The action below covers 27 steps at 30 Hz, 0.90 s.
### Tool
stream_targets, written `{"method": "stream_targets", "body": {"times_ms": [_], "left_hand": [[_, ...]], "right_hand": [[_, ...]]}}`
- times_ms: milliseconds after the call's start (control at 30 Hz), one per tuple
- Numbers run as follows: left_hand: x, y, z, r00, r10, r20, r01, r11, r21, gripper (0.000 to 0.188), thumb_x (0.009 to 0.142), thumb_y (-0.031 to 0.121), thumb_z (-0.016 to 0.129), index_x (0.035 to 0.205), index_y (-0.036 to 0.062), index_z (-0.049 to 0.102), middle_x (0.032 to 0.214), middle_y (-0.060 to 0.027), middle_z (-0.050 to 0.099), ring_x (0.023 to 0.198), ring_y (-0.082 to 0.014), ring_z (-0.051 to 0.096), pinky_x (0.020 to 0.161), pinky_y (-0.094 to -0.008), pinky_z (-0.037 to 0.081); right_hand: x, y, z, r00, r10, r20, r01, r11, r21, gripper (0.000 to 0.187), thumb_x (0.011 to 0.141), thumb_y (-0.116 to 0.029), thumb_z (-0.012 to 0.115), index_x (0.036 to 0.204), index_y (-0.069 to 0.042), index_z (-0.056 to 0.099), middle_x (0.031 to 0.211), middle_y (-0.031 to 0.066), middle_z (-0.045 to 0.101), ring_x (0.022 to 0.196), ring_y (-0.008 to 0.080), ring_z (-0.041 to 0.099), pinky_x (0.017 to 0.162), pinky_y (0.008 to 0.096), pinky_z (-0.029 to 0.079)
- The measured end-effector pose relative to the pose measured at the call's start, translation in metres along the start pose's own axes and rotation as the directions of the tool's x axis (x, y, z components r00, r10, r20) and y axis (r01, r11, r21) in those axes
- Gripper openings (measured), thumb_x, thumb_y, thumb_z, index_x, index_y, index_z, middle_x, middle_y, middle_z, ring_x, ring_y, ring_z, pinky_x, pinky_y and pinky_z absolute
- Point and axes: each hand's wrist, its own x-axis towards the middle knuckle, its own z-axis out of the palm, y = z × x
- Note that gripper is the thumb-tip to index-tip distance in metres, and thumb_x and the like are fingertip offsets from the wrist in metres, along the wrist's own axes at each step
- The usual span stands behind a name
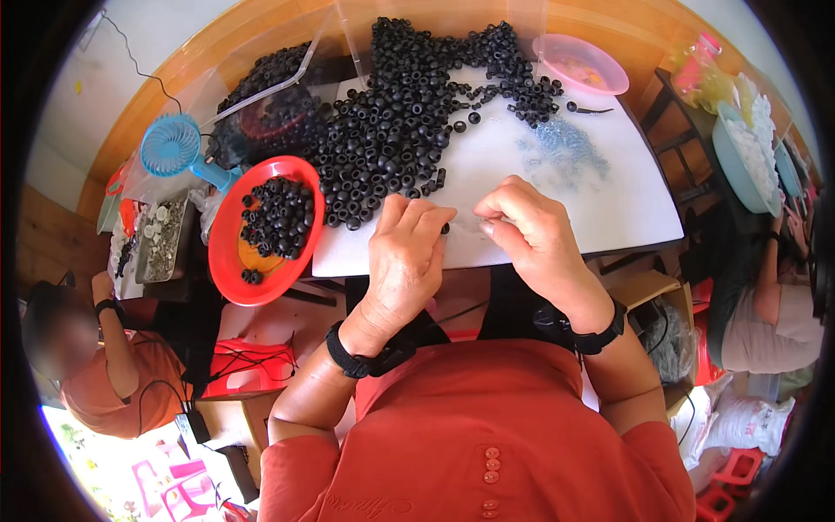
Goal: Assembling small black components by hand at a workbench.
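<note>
My left hand [404,252] is closed in a pinch at the near edge of the white tabletop [617,213]. A small black ring-shaped piece [445,229] shows at its fingertips. Just to the right, my right hand [537,237] has thumb and forefinger pressed together; whatever sits between them is too small to make out. The two hands are a short gap apart. Beyond them spreads a large heap of hollow black pieces [383,130]. A loose scatter of tiny clear bluish bits [565,152] lies beyond my right hand.
A red oval basin [224,261] with black pieces stands at left, beside a blue fan [171,146]. A clear bin [261,109] holds more pieces behind. At back right is a pink bowl [609,76]. People sit on both sides; an open carton [644,300] stands right.
</note>
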Motion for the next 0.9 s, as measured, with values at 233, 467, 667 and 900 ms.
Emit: {"method": "stream_targets", "body": {"times_ms": [233,467,667,900], "left_hand": [[-0.003,0.006,0.001,0.992,-0.107,-0.065,0.110,0.993,0.047,0.025,0.073,0.000,0.072,0.098,-0.0007,0.067,0.095,-0.0130,0.061,0.091,-0.0330,0.054,0.078,-0.0423,0.048],[-0.002,0.007,0.006,0.990,-0.117,-0.078,0.129,0.978,0.167,0.023,0.072,0.008,0.078,0.090,0.0005,0.066,0.090,-0.0118,0.059,0.088,-0.0318,0.052,0.076,-0.0426,0.046],[0.006,0.005,0.018,0.993,-0.089,-0.075,0.103,0.973,0.204,0.019,0.068,0.010,0.076,0.081,0.0029,0.063,0.086,-0.0116,0.054,0.087,-0.0323,0.051,0.071,-0.0441,0.041],[0.009,0.008,0.021,0.998,-0.045,-0.032,0.052,0.958,0.282,0.017,0.069,0.003,0.072,0.084,0.0018,0.063,0.086,-0.0117,0.055,0.085,-0.0333,0.052,0.071,-0.0438,0.042]], "right_hand": [[-0.007,0.002,0.006,0.999,0.033,-0.031,-0.031,0.997,0.070,0.016,0.077,0.010,0.060,0.088,-0.002,0.058,0.081,0.0111,0.058,0.070,0.0295,0.061,0.061,0.0371,0.049],[-0.009,0.001,0.004,0.998,0.051,-0.037,-0.048,0.996,0.081,0.016,0.077,0.009,0.062,0.088,-0.002,0.058,0.082,0.0109,0.059,0.070,0.0288,0.062,0.062,0.0364,0.049],[-0.010,0.003,0.002,0.998,0.056,-0.037,-0.053,0.995,0.080,0.016,0.077,0.009,0.062,0.089,-0.002,0.059,0.082,0.0110,0.060,0.071,0.0286,0.062,0.062,0.0363,0.049],[-0.010,0.006,0.003,0.996,0.064,-0.060,-0.057,0.993,0.106,0.018,0.077,0.010,0.061,0.089,-0.002,0.059,0.083,0.0110,0.060,0.071,0.0284,0.062,0.062,0.0362,0.050]]}}
